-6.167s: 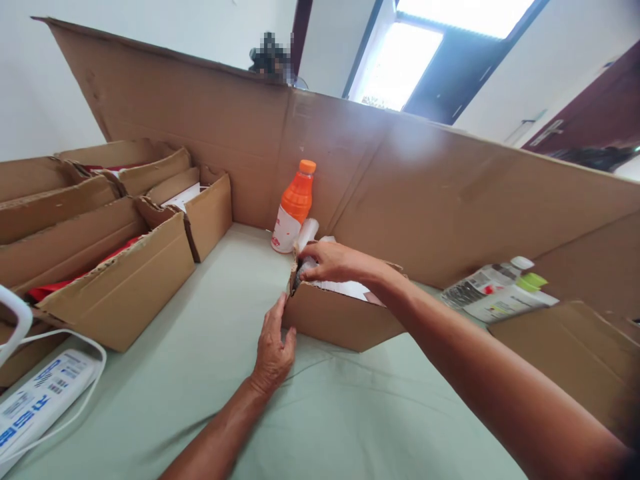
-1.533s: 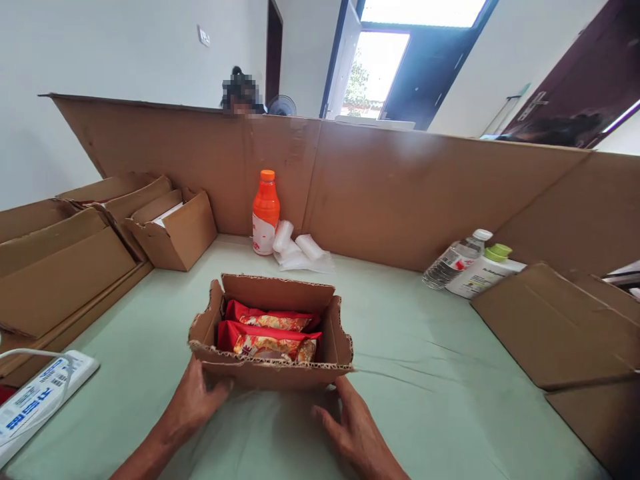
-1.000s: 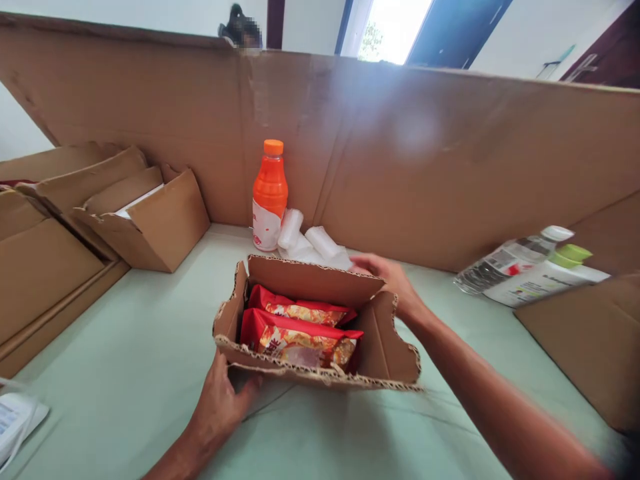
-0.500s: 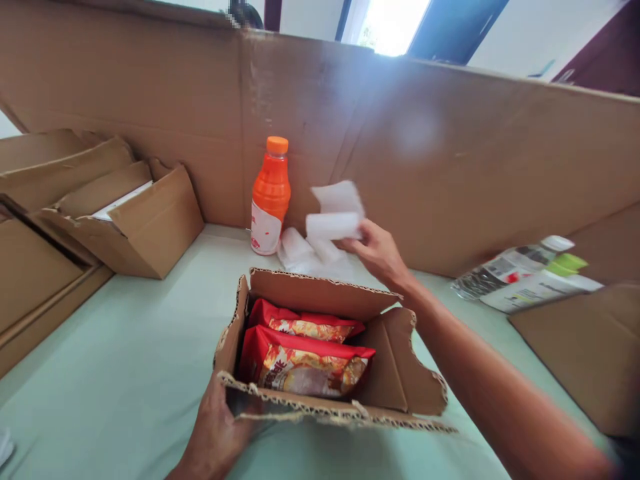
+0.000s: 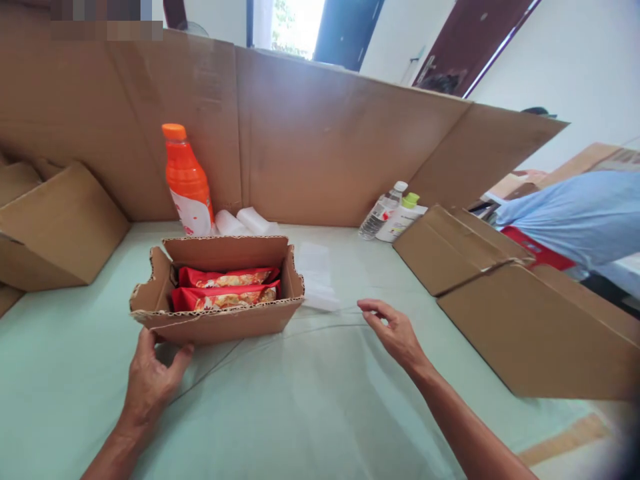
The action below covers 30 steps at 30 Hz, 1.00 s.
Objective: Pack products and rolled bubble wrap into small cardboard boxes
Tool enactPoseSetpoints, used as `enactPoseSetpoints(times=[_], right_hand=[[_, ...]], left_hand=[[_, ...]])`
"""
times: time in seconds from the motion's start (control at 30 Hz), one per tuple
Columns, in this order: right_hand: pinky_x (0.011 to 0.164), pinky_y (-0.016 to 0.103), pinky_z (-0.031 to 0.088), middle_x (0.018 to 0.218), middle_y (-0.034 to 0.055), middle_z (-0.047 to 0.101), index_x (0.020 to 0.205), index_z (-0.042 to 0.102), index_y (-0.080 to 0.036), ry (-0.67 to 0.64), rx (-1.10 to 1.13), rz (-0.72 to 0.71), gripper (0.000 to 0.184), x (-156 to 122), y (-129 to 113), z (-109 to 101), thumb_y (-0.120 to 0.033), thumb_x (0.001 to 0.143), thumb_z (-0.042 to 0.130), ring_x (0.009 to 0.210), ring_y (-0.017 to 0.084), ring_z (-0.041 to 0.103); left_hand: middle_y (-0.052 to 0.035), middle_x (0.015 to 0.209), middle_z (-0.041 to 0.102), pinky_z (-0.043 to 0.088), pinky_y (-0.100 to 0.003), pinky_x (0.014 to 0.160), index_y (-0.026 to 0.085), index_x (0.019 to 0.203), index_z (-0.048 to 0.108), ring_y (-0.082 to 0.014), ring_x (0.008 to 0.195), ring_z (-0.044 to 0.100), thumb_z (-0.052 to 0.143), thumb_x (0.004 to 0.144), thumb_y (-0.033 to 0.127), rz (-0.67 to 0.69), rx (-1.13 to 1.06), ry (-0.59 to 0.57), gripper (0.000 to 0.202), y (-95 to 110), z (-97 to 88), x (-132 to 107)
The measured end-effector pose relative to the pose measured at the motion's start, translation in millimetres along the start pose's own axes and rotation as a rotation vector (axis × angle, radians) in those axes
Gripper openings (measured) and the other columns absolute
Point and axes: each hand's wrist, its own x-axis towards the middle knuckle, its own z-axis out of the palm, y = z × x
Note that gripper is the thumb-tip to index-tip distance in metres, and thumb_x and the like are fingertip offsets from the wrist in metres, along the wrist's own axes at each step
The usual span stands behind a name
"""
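An open cardboard box (image 5: 220, 327) with torn, wavy rims sits on the green cloth, left of centre. Inside it lie two red snack packets (image 5: 235, 293), one behind the other. My left hand (image 5: 153, 377) holds the box by its lower front left corner, the thumb against the front wall. Right of the box, my right hand (image 5: 393, 330) hovers over the cloth with fingers loosely curled and apart, nothing in them. A flat translucent white sheet (image 5: 320, 283) lies between that hand and the box. White rolls (image 5: 250, 221) lie behind the box.
An orange bottle (image 5: 187, 177) stands against the cardboard wall (image 5: 320, 147). At the back right lean a clear water bottle (image 5: 380, 212) and a white container with a green cap (image 5: 403, 223). Cardboard boxes flank both sides (image 5: 65, 233). Beyond the right edge, a person's blue clothing (image 5: 575, 207) shows.
My right hand has let go of the white wrap and drawn back toward me. A white sheet now lies right of the box. The view has turned right, and my left hand stays at the box.
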Motion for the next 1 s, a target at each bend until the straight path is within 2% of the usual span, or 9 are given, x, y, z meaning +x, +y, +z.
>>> enactPoseSetpoints(times=[0.07, 0.17, 0.27, 0.4, 0.57, 0.67, 0.8, 0.9, 1.0], right_hand=[[0.08, 0.038, 0.057, 0.12, 0.0095, 0.073, 0.106, 0.075, -0.024, -0.015, -0.02, -0.044, 0.033, 7, -14, 12, -0.044, 0.087, 0.056, 0.106, 0.027, 0.068], [0.102, 0.049, 0.05, 0.136, 0.0131, 0.065, 0.124, 0.068, -0.022, -0.097, -0.053, -0.074, 0.047, 29, -30, 36, -0.049, 0.09, 0.052, 0.124, 0.031, 0.06], [0.115, 0.055, 0.037, 0.137, 0.0126, 0.066, 0.121, 0.071, -0.022, -0.243, -0.077, -0.112, 0.048, 35, -40, 47, -0.053, 0.09, 0.051, 0.135, 0.034, 0.053], [0.112, 0.048, 0.041, 0.111, 0.0082, 0.076, 0.085, 0.078, -0.025, -0.318, 0.033, -0.164, 0.054, 11, -43, 21, -0.059, 0.098, 0.038, 0.123, 0.03, 0.062], [0.088, 0.038, 0.053, 0.098, 0.0078, 0.077, 0.084, 0.076, -0.023, -0.145, 0.002, -0.044, 0.038, -6, -56, -2, -0.054, 0.092, 0.054, 0.101, 0.027, 0.069], [0.077, 0.033, 0.054, 0.103, 0.0068, 0.077, 0.096, 0.075, -0.024, -0.226, -0.004, -0.127, 0.028, -9, -76, 22, -0.046, 0.089, 0.059, 0.097, 0.025, 0.07], [0.068, 0.031, 0.052, 0.109, 0.0081, 0.075, 0.124, 0.065, -0.022, -0.358, 0.04, -0.216, 0.045, -14, -101, 73, -0.045, 0.086, 0.064, 0.087, 0.022, 0.07], [0.064, 0.031, 0.049, 0.088, 0.0058, 0.075, 0.114, 0.066, -0.018, -0.314, -0.024, -0.193, 0.041, -8, -109, 102, -0.049, 0.086, 0.061, 0.068, 0.02, 0.066], [0.062, 0.031, 0.046, 0.077, 0.004, 0.072, 0.105, 0.066, -0.019, -0.223, -0.082, -0.169, 0.034, 11, -111, 116, -0.045, 0.088, 0.055, 0.062, 0.019, 0.063]], left_hand=[[-0.0023, 0.079, 0.059, 0.05, -0.04, 0.068, 0.024, 0.091, 0.049, -0.0254, 0.073, 0.06, 0.064, 0.065, 0.06, 0.011, 0.073, 0.018, 0.047, 4, -2.3, 0], [-0.0022, 0.079, 0.06, 0.05, -0.038, 0.064, 0.024, 0.092, 0.049, -0.0254, 0.071, 0.061, 0.063, 0.064, 0.062, 0.014, 0.109, -0.019, 0.049, 5, 0.0, 1], [-0.0049, 0.085, 0.064, 0.051, -0.038, 0.065, 0.023, 0.096, 0.051, -0.0266, 0.076, 0.064, 0.063, 0.065, 0.06, 0.003, 0.082, -0.071, 0.05, 5, 2.2, 2], [-0.0046, 0.079, 0.063, 0.051, -0.038, 0.063, 0.023, 0.089, 0.05, -0.0266, 0.073, 0.063, 0.06, 0.065, 0.057, -0.016, 0.096, -0.092, 0.042, 5, -0.7, 4], [-0.0057, 0.083, 0.065, 0.051, -0.039, 0.065, 0.022, 0.092, 0.051, -0.0268, 0.074, 0.065, 0.059, 0.065, 0.056, -0.022, 0.094, -0.111, 0.044, 6, -2.7, 4], [-0.0057, 0.086, 0.065, 0.052, -0.038, 0.066, 0.021, 0.094, 0.053, -0.0262, 0.075, 0.066, 0.061, 0.068, 0.056, -0.021, 0.072, -0.119, 0.045, 7, -0.9, 3], [-0.0035, 0.087, 0.064, 0.053, -0.037, 0.065, 0.02, 0.107, 0.057, -0.0239, 0.073, 0.064, 0.064, 0.07, 0.056, -0.02, 0.07, -0.086, 0.052, 10, 0.6, 1], [-0.0055, 0.094, 0.065, 0.055, -0.04, 0.071, 0.017, 0.124, 0.055, -0.0229, 0.076, 0.064, 0.066, 0.072, 0.057, -0.03, 0.022, -0.077, 0.066, 10, 4.0, 2], [-0.012, 0.114, 0.064, 0.057, -0.041, 0.079, 0.017, 0.147, 0.036, -0.0216, 0.084, 0.065, 0.065, 0.078, 0.053, -0.057, -0.179, -0.079, 0.083, 4, 12.4, 8]])
